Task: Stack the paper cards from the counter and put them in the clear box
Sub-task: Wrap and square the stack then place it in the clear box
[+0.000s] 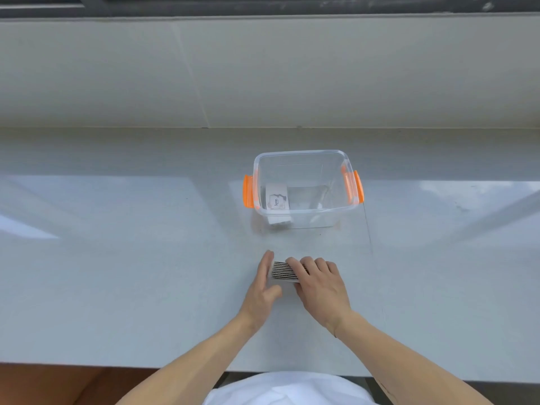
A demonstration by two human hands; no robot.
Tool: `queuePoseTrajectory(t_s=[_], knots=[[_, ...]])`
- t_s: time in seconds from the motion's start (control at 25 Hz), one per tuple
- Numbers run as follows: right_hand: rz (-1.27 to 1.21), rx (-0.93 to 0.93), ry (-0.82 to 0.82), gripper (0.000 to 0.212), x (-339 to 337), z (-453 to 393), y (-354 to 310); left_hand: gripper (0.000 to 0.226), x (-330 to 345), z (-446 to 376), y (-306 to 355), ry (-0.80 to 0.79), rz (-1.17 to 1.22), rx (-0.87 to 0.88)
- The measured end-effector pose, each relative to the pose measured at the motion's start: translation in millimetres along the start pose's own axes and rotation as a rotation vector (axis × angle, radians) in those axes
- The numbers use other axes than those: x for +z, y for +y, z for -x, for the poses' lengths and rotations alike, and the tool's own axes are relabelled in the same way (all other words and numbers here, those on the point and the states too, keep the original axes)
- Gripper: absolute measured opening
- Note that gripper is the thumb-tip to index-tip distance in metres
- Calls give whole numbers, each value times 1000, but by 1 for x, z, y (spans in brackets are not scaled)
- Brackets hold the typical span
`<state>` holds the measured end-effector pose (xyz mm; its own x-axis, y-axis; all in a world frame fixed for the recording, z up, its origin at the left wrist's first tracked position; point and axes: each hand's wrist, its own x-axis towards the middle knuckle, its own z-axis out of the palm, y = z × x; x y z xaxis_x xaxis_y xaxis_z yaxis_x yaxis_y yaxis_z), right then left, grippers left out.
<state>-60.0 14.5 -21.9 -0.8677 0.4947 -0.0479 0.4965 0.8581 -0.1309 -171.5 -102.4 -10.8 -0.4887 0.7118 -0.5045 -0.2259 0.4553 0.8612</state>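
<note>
striped-backed paper card stack (pixel 283 271) on pale counter (pixel 117 273), pressed between left hand (pixel 262 287) and right hand (pixel 320 283); clear orange-handled plastic box (pixel 336 219) at twelve o'clock. advisable: edges squared before lifting.

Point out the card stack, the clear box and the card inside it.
card stack (pixel 283 271): head view, striped top face between the hands.
clear box (pixel 304 211): head view, near rim.
card inside (pixel 277 200): head view, its printed face.
</note>
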Motion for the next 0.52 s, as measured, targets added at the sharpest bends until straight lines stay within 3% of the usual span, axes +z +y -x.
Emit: queuePoseTrajectory(t_s=[0.12,0.32,0.52], knots=[[-11,12,-7,50,0,-2,-1,91,-7,-6,9,110,105,-6],[-29,19,5,46,0,-2,-1,90,27,1,14,1,80,3],[-27,14,11,48,0,-3,-1,90,7,-9,18,107,169,-30]])
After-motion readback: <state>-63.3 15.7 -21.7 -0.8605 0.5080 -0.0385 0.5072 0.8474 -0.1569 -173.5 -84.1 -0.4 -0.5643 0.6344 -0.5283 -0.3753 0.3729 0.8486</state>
